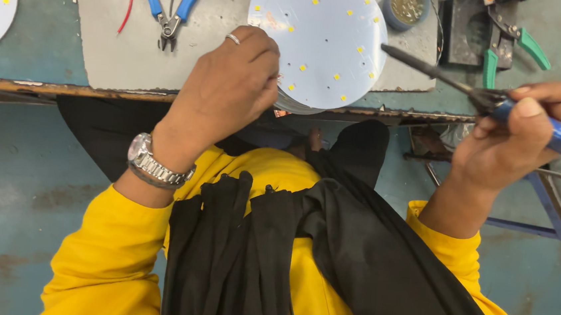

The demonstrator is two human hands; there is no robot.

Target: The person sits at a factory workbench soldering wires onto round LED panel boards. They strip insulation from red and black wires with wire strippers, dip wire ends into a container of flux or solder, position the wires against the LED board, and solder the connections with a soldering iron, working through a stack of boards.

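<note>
The left hand (pixel 222 89) grasps the rim of the round LED board (pixel 320 40); it looks light, stiff, fragile. The right hand (pixel 519 133) is clenched on the soldering iron (pixel 498 101), its tip beyond the fingertips.

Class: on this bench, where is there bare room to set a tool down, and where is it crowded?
Free: grey mat between blue pliers and left hand; teal bench left of the mat. Crowded: around the round LED board, soldering iron, green cutters and right hand.
</note>
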